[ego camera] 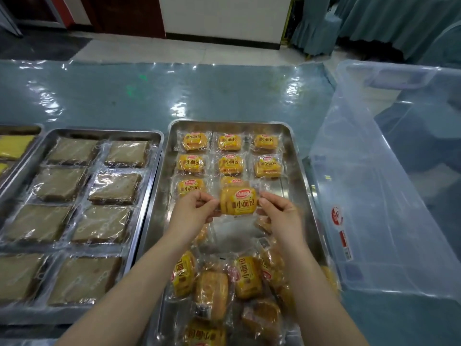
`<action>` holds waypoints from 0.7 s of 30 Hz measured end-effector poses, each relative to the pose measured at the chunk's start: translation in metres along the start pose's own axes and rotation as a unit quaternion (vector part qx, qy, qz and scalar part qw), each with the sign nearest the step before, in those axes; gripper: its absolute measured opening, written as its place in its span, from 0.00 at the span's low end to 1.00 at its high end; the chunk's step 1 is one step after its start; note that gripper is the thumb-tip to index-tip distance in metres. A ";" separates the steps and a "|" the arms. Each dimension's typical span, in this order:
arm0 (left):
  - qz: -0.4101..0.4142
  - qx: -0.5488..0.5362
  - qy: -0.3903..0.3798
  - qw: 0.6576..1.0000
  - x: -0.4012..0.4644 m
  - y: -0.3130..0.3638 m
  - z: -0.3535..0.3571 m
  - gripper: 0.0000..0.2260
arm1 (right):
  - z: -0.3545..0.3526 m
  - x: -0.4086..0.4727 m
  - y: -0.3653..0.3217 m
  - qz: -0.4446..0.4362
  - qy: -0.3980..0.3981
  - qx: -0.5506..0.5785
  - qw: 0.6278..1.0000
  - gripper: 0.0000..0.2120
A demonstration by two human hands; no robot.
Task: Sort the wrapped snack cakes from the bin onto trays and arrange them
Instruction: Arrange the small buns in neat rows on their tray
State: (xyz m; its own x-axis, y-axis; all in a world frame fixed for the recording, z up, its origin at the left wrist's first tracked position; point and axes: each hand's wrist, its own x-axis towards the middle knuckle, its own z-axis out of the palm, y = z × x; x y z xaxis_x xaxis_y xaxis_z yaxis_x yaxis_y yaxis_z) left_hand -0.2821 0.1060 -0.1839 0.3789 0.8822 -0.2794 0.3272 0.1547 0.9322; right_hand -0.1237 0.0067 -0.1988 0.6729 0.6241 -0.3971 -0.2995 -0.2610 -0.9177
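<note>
Both hands hold one yellow wrapped snack cake (238, 201) just above the middle of a steel tray (294, 156). My left hand (193, 209) pinches the wrapper's left edge and my right hand (280, 212) pinches its right edge. Behind it, several yellow cakes (230, 164) lie in neat rows, label up, at the tray's far end. One of them is partly hidden by the held cake. A loose pile of the same cakes (224, 288) fills the tray's near end, under my forearms.
A second steel tray (99, 133) on the left holds brown wrapped cakes (113, 188) in two columns. A third tray with yellow cakes (15, 146) shows at the far left edge. A clear plastic bin (389, 196) stands at the right. Shiny plastic sheeting (174, 96) covers the table.
</note>
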 end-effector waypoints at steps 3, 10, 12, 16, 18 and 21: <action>0.030 0.043 -0.022 0.998 0.010 -0.004 0.005 0.01 | -0.008 0.017 -0.001 -0.031 0.091 0.015 0.995 0.10; 0.111 0.236 -0.033 0.965 0.029 -0.026 -0.011 0.18 | -0.025 0.077 -0.015 -0.084 0.195 -0.104 0.972 0.10; 0.107 0.265 -0.069 0.956 0.030 -0.033 -0.019 0.24 | -0.025 0.090 -0.019 -0.073 0.162 -0.218 0.960 0.09; 0.122 0.357 -0.111 0.919 0.024 -0.049 -0.026 0.30 | -0.019 0.090 -0.012 -0.111 0.161 -0.476 0.857 0.24; 0.132 0.375 -0.117 0.910 0.020 -0.057 -0.027 0.29 | -0.011 0.081 -0.006 -0.185 0.130 -0.538 0.812 0.31; 0.133 0.389 -0.118 0.904 0.015 -0.067 -0.030 0.27 | -0.003 0.073 0.010 -0.208 -0.029 -0.610 0.764 0.27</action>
State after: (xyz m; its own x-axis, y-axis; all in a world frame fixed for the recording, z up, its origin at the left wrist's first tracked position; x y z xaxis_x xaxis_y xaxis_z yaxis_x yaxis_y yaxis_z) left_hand -0.3245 0.1228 -0.2437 0.6773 0.7093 -0.1954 0.6723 -0.4889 0.5558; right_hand -0.0761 0.0476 -0.2369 0.4967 0.8623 -0.0992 0.8090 -0.5013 -0.3070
